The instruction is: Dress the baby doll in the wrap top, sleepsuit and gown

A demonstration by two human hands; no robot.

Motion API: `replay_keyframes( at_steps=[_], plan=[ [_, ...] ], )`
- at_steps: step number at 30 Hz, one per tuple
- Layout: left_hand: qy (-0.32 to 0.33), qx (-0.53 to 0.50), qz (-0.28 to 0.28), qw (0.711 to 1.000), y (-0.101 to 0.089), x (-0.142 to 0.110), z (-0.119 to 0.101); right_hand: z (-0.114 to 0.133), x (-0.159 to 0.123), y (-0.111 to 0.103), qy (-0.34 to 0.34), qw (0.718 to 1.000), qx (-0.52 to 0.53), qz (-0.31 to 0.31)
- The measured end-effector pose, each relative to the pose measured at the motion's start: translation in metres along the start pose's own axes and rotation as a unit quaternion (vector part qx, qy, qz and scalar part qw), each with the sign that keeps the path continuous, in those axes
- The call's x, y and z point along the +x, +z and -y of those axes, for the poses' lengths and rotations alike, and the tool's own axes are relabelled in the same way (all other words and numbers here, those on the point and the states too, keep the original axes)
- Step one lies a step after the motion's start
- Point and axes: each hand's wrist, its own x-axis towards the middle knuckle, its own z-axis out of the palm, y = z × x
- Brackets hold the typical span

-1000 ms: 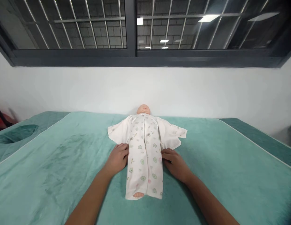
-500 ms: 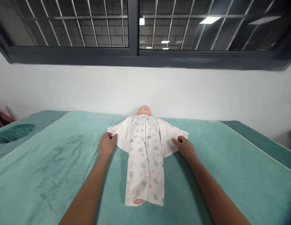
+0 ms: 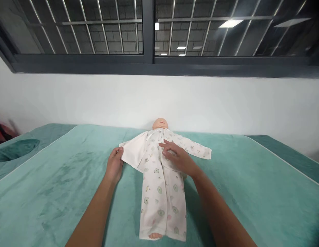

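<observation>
A baby doll lies on its back, head toward the wall. It wears white baby clothes printed with small green and pink motifs, and a bit of its foot shows at the lower hem. My left hand is closed, pinching the outer edge of a plain white cloth panel spread over the doll's arm on the left. Above the doll's chest, my right hand has its index finger stretched out and fingers apart, covering part of the front. The printed sleeve on the right lies stretched outward, uncovered.
A green plush cover spreads beneath the doll, with a round hollow at the far left. Behind stands a white wall under a dark-framed window with metal bars. Something red and black sits at the left edge.
My right hand has moved inward from the right-hand panel's edge to the chest, fingers spreading. That panel was folded toward the middle, baring the printed sleeve. My left hand still pinches its panel.
</observation>
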Motion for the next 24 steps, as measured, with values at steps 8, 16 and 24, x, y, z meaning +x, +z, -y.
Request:
replay_keyframes(
  at_steps=[8, 16, 24],
  plan=[
    [-0.044, -0.196, 0.077, 0.977, 0.035, -0.013, -0.031, -0.02, 0.0, 0.016, 0.007, 0.99, 0.094, -0.103],
    [0.091, 0.085, 0.301, 0.945, 0.102, -0.055, -0.072, -0.037, 0.006, 0.016, 0.02, 0.965, 0.19, -0.177],
    [0.147, 0.148, 0.263, 0.942, 0.081, -0.054, -0.042, -0.038, 0.017, 0.01, 0.002, 0.953, 0.085, -0.29]
  ],
)
